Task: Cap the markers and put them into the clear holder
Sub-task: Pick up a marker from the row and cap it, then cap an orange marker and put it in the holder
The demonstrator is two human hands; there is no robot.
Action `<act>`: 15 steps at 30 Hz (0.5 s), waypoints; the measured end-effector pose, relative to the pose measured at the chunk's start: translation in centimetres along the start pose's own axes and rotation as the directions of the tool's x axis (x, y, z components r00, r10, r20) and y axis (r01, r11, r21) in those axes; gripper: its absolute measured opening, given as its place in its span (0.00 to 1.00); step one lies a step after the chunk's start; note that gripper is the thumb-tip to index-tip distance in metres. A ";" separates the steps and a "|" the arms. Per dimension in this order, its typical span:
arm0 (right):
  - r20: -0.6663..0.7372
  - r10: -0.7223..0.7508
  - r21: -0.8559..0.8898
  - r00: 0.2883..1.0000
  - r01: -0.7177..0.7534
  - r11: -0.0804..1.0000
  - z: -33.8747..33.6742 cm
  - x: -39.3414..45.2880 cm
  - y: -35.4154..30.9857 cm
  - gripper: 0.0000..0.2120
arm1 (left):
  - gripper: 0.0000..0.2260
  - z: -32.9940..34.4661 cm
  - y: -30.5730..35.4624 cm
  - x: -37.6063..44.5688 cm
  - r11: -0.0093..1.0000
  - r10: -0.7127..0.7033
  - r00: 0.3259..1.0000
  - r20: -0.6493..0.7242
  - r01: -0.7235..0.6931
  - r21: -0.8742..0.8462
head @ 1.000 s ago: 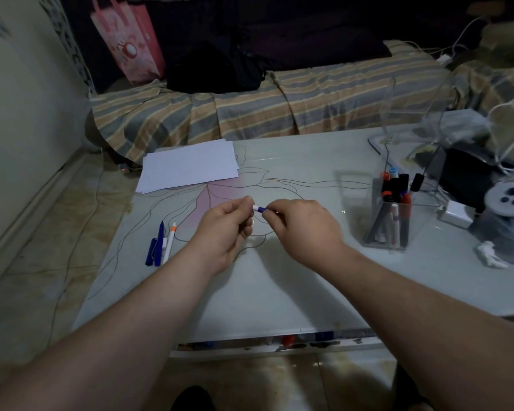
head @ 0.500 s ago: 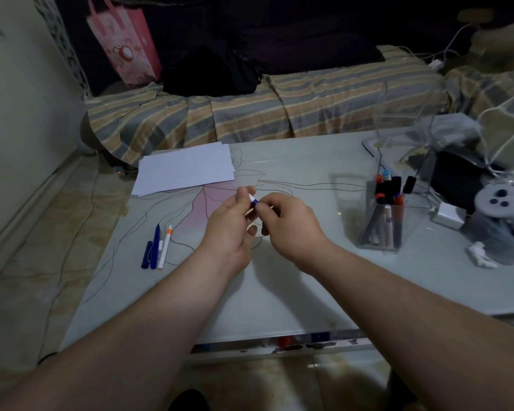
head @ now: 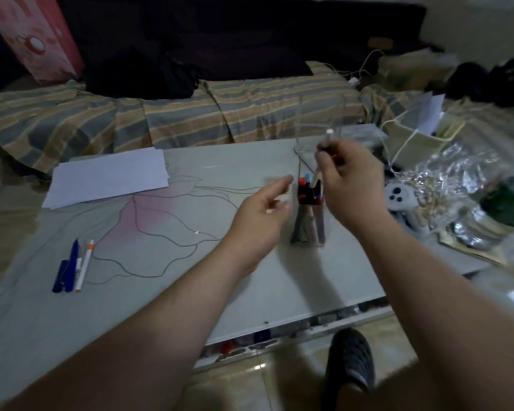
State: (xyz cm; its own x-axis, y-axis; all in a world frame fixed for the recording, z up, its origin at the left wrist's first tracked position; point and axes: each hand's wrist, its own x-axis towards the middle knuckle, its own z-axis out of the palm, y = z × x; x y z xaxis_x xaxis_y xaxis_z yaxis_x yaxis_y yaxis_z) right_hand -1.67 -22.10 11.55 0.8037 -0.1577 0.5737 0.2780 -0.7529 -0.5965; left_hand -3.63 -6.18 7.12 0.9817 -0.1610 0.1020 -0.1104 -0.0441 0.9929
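Now I see my right hand (head: pixel 349 185) raised above the table (head: pixel 149 292), fingers pinched round a marker (head: pixel 327 142) that stands nearly upright, its pale end sticking out above my knuckles. The frame is blurred there, so I cannot tell whether that end is a cap or the barrel. My right forearm runs up from the lower right corner, wrist bent a little toward the middle.

My left hand (head: pixel 261 215) hovers lower and to the left, palm turned inward, fingers loosely curled and parted, grasping nothing that I can make out. Its fingertips point toward the clear holder (head: pixel 309 221) and sit just beside it, without a clear touch.

That holder stands on the table between my two hands, partly hidden by the right wrist. Several markers stand in it, with red, black and blue tops showing. The marker I hold is above the holder, slightly behind it, and not yet inside.

Well apart, near the left edge of the table, lie three more pens (head: pixel 72 266) side by side: two blue and one white with an orange tip. A stack of white paper (head: pixel 107 176) lies farther back on the left.
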 end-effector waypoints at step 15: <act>0.393 0.034 -0.375 0.919 0.126 0.918 0.2 -1.8 6.7 0.25 | 0.32 1.8 -5.0 0.2 0.575 0.099 0.965 0.243 -0.255 0.777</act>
State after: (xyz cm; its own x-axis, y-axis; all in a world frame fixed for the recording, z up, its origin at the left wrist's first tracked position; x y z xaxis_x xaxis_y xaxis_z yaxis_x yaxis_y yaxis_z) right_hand -1.16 -26.77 6.37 0.9548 0.0804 0.2862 0.1596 -0.9509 -0.2651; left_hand -3.14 -7.73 2.04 0.8984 -0.3998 0.1817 -0.4346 -0.7505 0.4979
